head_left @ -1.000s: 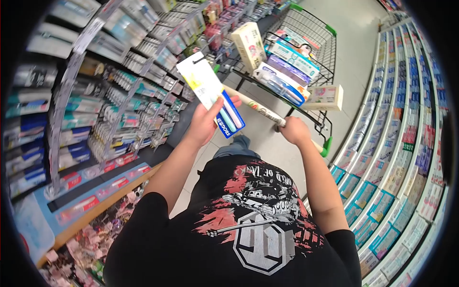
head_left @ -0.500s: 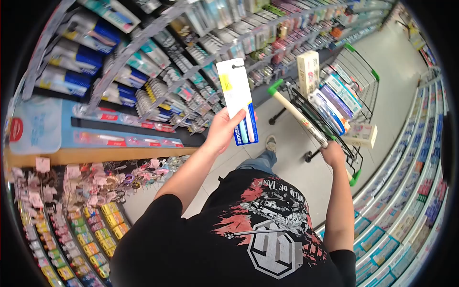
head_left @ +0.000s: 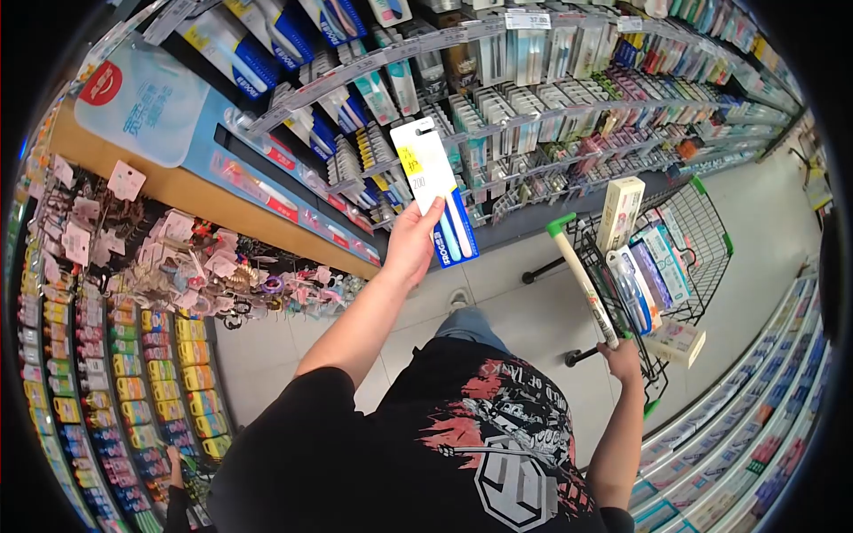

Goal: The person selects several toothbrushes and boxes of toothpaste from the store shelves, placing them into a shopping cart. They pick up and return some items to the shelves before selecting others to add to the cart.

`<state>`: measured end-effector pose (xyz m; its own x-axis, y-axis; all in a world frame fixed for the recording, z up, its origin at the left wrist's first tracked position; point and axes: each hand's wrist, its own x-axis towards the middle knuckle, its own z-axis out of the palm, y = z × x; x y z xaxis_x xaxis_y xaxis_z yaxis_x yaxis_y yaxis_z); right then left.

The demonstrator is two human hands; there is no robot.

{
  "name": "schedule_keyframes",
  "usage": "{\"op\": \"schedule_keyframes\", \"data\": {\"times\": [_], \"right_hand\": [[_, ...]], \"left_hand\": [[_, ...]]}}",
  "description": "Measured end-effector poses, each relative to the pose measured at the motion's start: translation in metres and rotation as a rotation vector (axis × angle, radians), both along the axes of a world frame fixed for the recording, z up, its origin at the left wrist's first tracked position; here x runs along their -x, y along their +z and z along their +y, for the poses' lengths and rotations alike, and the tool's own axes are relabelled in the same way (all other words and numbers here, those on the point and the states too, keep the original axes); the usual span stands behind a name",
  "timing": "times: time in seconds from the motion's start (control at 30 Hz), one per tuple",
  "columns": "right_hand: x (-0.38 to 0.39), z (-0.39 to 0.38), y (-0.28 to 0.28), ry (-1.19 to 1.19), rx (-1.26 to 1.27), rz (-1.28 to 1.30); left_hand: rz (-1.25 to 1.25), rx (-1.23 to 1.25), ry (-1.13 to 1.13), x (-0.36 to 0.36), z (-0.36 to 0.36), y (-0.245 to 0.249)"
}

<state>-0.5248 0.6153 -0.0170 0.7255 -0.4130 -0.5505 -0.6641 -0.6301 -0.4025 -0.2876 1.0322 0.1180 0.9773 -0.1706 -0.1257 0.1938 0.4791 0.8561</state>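
My left hand (head_left: pixel 413 242) is closed around the lower part of a toothbrush pack (head_left: pixel 426 173), held upright in front of the shelves. The pack has a white card with a yellow label and a hanging hole. Two toothbrushes, one light blue and one pink, show against its blue lower end. On the right, my right hand (head_left: pixel 622 360) grips the near end of the shopping cart's handle (head_left: pixel 585 286). Inside the cart (head_left: pixel 711 233) lie a tall white box (head_left: pixel 620 213), a blue-and-white pack (head_left: pixel 629 289) and other packages.
Shelves of hanging toothbrush packs (head_left: pixel 533 107) run along the front. Hair accessories (head_left: pixel 213 262) hang at the left, above rows of yellow packs (head_left: pixel 200 382). Another shelf (head_left: pixel 737 391) curves along the right. A person's arm (head_left: pixel 175 471) shows at lower left.
The view has turned, so the cart appears farther right and the front shelves fill more of it. Both hands keep their holds. Another person's arm has come into view at lower left.
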Motion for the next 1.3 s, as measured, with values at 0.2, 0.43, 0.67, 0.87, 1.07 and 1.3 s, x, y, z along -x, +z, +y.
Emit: {"op": "schedule_keyframes", "data": {"times": [0.2, 0.43, 0.67, 0.87, 1.07, 1.3], "right_hand": [[0.001, 0.016, 0.011, 0.066, 0.008, -0.074], [0.003, 0.031, 0.017, 0.055, 0.176, -0.119], [-0.003, 0.040, 0.025, -0.023, 0.240, -0.085], [-0.009, 0.051, 0.038, -0.043, 0.287, -0.016], [-0.013, 0.054, 0.035, -0.052, 0.293, -0.004], [-0.021, 0.056, 0.032, -0.045, 0.316, 0.000]], "left_hand": [[-0.185, -0.136, 0.241, -0.032, 0.050, -0.016], [-0.238, -0.236, 0.422, -0.081, 0.094, -0.006], [-0.313, -0.295, 0.483, -0.104, 0.096, -0.003], [-0.403, -0.281, 0.506, -0.124, 0.103, -0.004], [-0.341, -0.266, 0.461, -0.127, 0.105, -0.015], [-0.349, -0.347, 0.417, -0.137, 0.117, -0.026]]}}
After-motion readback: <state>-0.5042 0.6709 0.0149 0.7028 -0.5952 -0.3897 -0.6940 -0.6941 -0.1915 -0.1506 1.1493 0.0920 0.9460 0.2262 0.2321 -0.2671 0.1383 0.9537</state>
